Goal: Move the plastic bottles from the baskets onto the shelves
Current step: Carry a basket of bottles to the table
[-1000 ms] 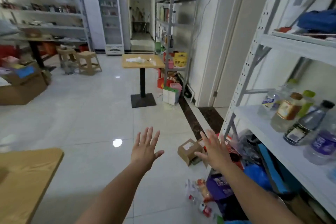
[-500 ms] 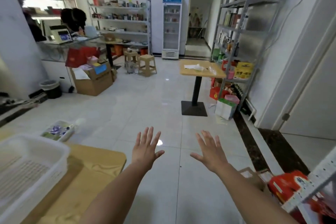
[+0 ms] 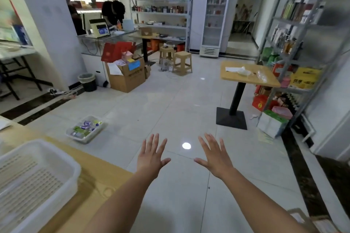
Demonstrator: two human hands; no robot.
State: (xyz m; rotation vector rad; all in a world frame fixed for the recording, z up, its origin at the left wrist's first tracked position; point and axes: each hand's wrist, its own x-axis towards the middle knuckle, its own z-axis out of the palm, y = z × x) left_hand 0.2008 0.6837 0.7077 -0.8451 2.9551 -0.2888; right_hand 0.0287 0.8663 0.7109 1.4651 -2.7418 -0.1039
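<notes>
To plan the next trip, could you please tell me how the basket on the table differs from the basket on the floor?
The table basket looks empty; the floor basket holds bottles. The table basket is close by; the floor basket lies farther off. Both are white.

White slatted basket (image 3: 34, 179); tan wooden table (image 3: 91, 185); pale grey tiles (image 3: 170, 109).

A small shop: stocked shelves (image 3: 161, 12), drinks fridge (image 3: 216, 22), till counter (image 3: 106, 37).
</notes>
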